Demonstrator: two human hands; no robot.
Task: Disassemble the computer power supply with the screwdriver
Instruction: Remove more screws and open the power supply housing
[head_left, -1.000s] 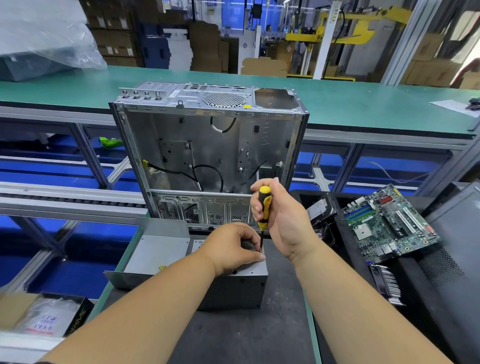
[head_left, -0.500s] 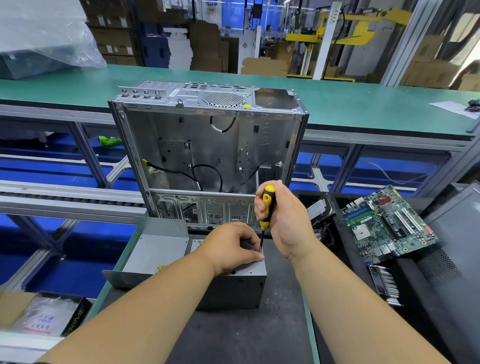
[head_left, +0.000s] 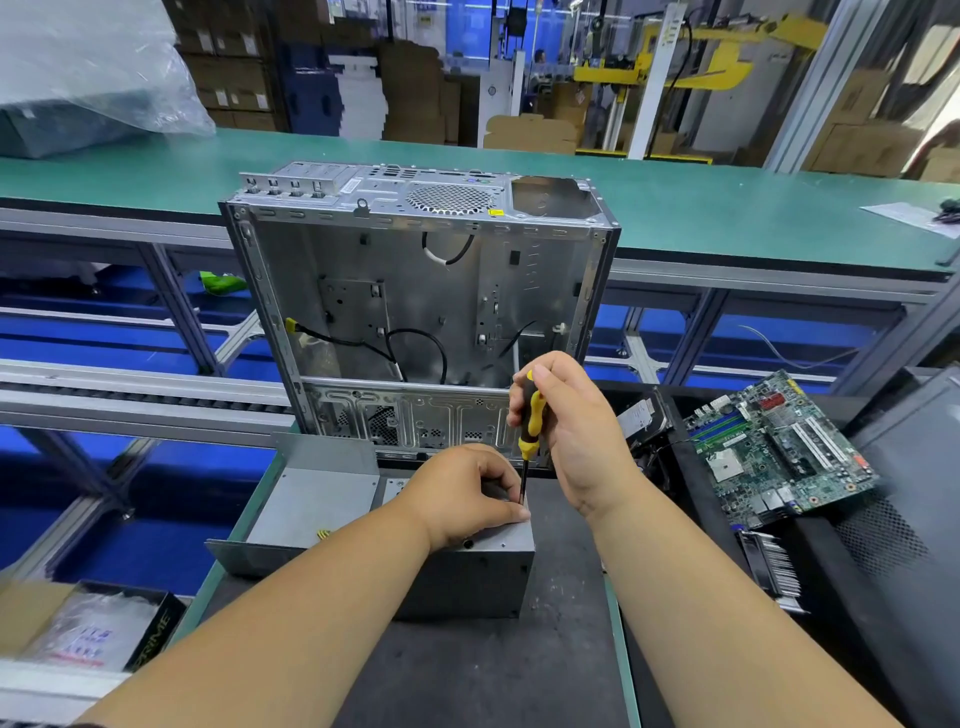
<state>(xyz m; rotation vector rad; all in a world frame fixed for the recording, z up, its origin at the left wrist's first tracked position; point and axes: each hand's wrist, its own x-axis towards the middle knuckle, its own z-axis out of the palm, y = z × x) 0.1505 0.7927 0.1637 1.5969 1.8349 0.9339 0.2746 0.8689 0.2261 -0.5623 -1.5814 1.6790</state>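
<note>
The right hand (head_left: 571, 431) grips the yellow and black handle of the screwdriver (head_left: 531, 421), fingers wrapped round it and the thumb up along the top. The tool stands almost upright, and its thin dark shaft runs down to the top of the power supply (head_left: 467, 571) near the far right corner; the very tip is hidden behind the fingers of the other hand. The left hand (head_left: 462, 493) rests on top of the power supply with its fingers curled, and its fingertips (head_left: 517, 512) pinch close round the lower end of the shaft, right where it meets the metal.

The power supply is a grey metal box that sits on the dark mat (head_left: 467, 670) at the near middle of the bench. Just beside it on the left lies a grey sheet-metal cover (head_left: 311, 499) with bent-up edges, touching or nearly touching the box. Behind both stands an open computer case (head_left: 415, 291), upright, with a few black cables hanging loose inside it. To the right, a green circuit board (head_left: 774, 452) lies tilted on black parts. Beyond the case runs a long green table (head_left: 727, 218), with cardboard boxes and yellow machinery further back. At the near left corner sits a box (head_left: 93, 629) with plastic bags in it.
</note>
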